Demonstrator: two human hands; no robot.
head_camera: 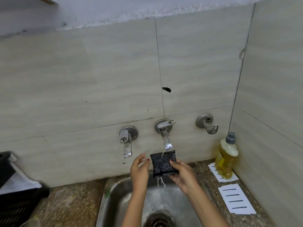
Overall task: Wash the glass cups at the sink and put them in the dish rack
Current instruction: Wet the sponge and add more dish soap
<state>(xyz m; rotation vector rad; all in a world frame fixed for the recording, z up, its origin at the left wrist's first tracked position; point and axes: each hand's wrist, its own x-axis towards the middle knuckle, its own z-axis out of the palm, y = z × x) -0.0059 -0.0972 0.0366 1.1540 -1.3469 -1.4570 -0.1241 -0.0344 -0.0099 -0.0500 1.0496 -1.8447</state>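
Nearest: steel sink (113, 203), drain (158, 221) at its near middle, wet from the falling water. Speckled stone counter (73, 205) on both sides.

Left edge of counter: black dish rack (18, 203), partly out of frame and blurred; contents not readable. No glass cups plainly in view anywhere. Blurred pale patch at near-left corner of counter; cannot tell what.

Right side of counter: two white slotted trays (237, 199), one nearer, one toward the back corner. On the far one, yellow dish-soap bottle (226, 159), upright, cap on. Within easy reach of the right hand, likely parked there for soaping.

Over back half of sink: right hand (183, 176) grips dark scrub pad (163, 164), thumb on the front face, fingers curled behind the lower right corner. Holds pad upright, face toward the camera, directly under the stream, apparently to wet or rinse the whole surface and shed runoff from its lower edge into the sink.

Left hand (139, 169) open, fingers loosely bent, holding nothing. Thumb tip just beside pad's left edge; contact not resolvable. Probably placed to squeeze or take the pad.

Back wall: middle tap (165, 136) running, lever turned sideways. Left tap (126, 141) not running, lever down. Right valve (207, 124), no spout, apart from both.

Judgement: preparation step only, wetting the pad. Cup washing not begun, as far as visible.
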